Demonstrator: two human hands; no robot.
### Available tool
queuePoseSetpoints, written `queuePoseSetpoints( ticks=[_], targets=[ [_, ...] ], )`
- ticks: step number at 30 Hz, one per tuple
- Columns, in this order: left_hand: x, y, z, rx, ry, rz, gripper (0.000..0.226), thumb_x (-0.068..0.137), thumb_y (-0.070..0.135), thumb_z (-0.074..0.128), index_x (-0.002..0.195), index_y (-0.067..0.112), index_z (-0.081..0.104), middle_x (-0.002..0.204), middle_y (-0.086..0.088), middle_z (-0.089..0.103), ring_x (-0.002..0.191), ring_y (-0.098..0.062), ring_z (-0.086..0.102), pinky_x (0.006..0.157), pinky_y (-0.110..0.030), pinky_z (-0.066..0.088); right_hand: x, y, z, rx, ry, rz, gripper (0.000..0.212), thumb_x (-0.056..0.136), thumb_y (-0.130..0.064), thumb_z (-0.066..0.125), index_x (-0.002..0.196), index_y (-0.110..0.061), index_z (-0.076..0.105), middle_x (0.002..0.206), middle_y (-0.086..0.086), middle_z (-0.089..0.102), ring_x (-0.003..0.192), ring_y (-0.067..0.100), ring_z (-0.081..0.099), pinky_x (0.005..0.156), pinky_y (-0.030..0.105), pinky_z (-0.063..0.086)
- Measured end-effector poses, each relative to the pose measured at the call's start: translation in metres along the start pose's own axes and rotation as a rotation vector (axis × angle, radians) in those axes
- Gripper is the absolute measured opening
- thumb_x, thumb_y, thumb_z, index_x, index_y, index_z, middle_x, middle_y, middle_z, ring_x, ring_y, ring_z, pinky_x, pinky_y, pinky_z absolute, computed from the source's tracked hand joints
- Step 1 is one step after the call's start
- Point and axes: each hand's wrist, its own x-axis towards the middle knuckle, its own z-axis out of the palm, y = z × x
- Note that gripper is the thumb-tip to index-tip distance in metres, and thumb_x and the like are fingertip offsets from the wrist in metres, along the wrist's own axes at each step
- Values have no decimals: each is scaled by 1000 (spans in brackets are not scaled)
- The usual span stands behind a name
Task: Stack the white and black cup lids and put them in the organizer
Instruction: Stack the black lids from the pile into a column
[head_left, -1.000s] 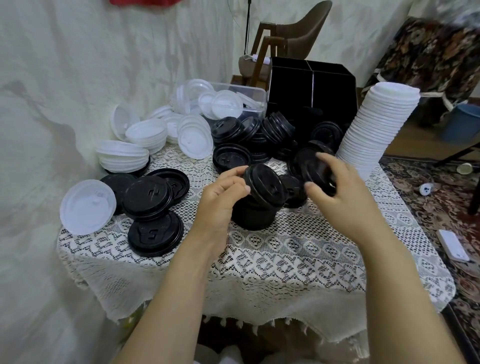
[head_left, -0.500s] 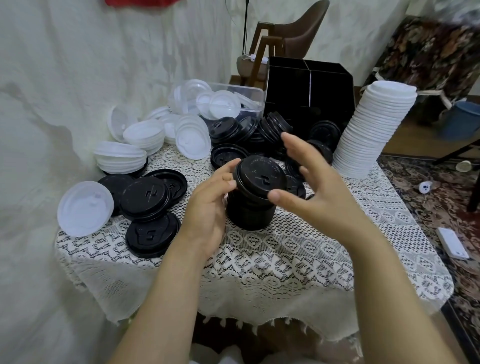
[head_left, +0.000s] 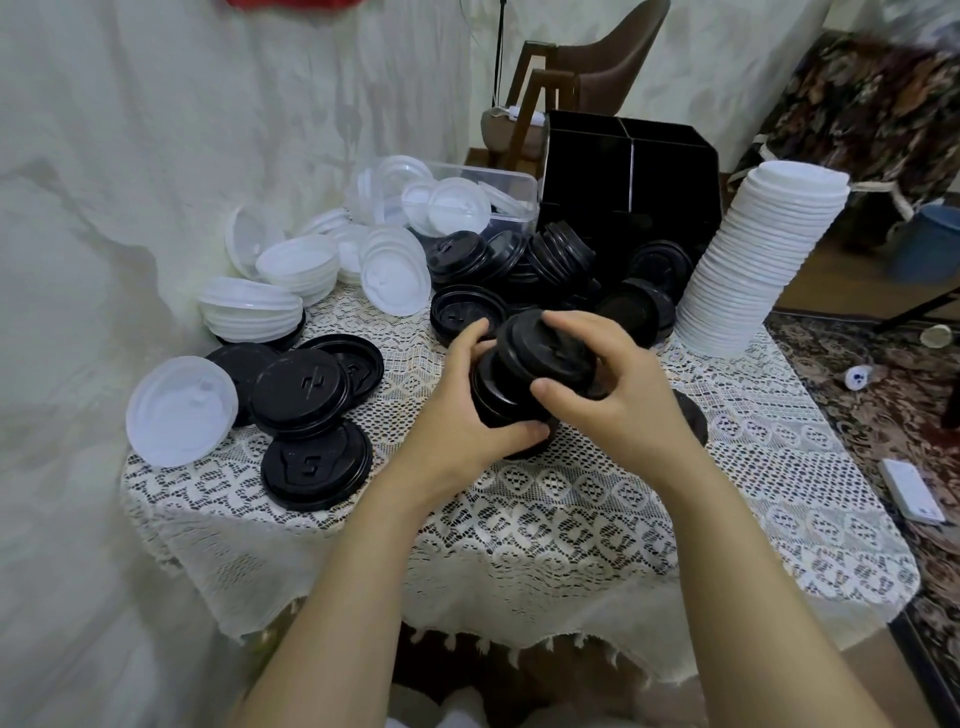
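Stack: short pile of black round plastic cup lids (head_left: 493, 387) stands at table centre on the white lace tablecloth (head_left: 571, 519).
L hand: left hand (head_left: 457, 415) grips the pile from its left side, fingers curled round it, thumb at the front near the bottom.
R hand: right hand (head_left: 618, 395) pinches the top black lid (head_left: 540, 348) betw. thumb and fingers; this lid sits tilted on the pile, not flat.
Organizer: black box organizer with dividers (head_left: 628, 171) at the back of the table, well apart from the pile; what is inside I cannot tell.
White lids: tall column of white plastic lids (head_left: 748, 260) at the right, just beside the organizer; lower white stacks (head_left: 249, 309) at back left; more in a clear plastic box (head_left: 511, 182).
Loose black lids: heap (head_left: 561, 254) in front of the organizer; a few flat ones (head_left: 314, 462) at the left.
Writing: no brand or label; flat lids have a raised mark, approx. like "S" or "Z", not readable as a word.
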Motion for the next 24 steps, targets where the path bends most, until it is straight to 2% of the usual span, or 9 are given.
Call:
queuePoseSetpoints(
  ticks=[2, 6, 10, 12, 14, 15, 18, 20, 24],
  targets=[
    [1, 0, 1, 63, 18, -2, 106, 72, 18, 84, 149, 39, 14, 134, 21, 42, 114, 6, 49, 85, -4, 41, 0, 1, 4, -33, -69, 22, 56, 80, -14, 78, 131, -23, 59, 134, -11, 50, 125, -3, 45, 109, 22, 37],
    [1, -2, 0, 101, 13, 1, 108, 74, 17, 81, 150, 39, 7, 133, 24, 42, 114, 4, 49, 81, -5, 43, 0, 1, 8, -75, -133, 43, 58, 80, -14, 78, 133, -22, 58, 134, -14, 49, 125, -5, 43, 109, 17, 33],
    [2, -3, -1, 123, 19, 17, 106, 75, 14, 79, 150, 37, 7, 130, 24, 41, 107, 14, 46, 78, 2, 40, -1, 1, 10, -104, -169, 60, 61, 80, -19, 78, 137, -23, 55, 139, -12, 45, 130, 0, 40, 113, 21, 32],
    [3, -4, -1, 153, 19, 14, 106, 75, 16, 80, 151, 36, 8, 130, 23, 41, 107, 12, 47, 78, 3, 39, 0, -1, 10, -115, -181, 67, 62, 80, -19, 78, 138, -23, 54, 140, -12, 44, 131, -1, 38, 114, 23, 31],
    [3, -6, -1, 182, 9, 15, 105, 76, 17, 80, 151, 35, 9, 135, 19, 40, 115, 4, 48, 84, 1, 38, 1, -2, 10, -145, -187, 71, 63, 81, -20, 78, 138, -24, 54, 141, -12, 43, 131, 0, 38, 113, 22, 30],
    [2, -6, 0, 194, 5, 22, 105, 76, 17, 79, 152, 35, 9, 140, 17, 37, 124, -1, 44, 93, -5, 38, 1, -2, 10, -171, -189, 69, 63, 81, -21, 78, 139, -25, 53, 142, -13, 43, 131, 1, 38, 112, 21, 30],
    [-2, -2, 3, 336, 16, 158, 96, 79, 14, 71, 153, 30, 10, 158, 10, 13, 146, -6, 14, 118, -32, 23, 3, -3, 11, -228, -197, 59, 65, 80, -21, 78, 139, -26, 53, 143, -14, 41, 130, -1, 38, 108, 15, 27],
    [-4, 0, 6, 504, 30, 291, 88, 78, 20, 63, 153, 23, 16, 160, 9, 10, 147, -4, 2, 121, -33, 11, 4, -4, 11, -229, -203, 45, 64, 79, -19, 79, 138, -25, 54, 143, -14, 43, 130, 1, 40, 107, 15, 29],
    [-2, -2, 13, 697, 58, 328, 87, 84, 23, 66, 153, 17, 15, 159, 6, 15, 146, -6, 3, 120, -25, 6, 4, -3, 11, -173, -192, 35, 63, 75, -18, 82, 134, -26, 59, 138, -16, 50, 128, 0, 44, 110, 23, 35]
  ],
)
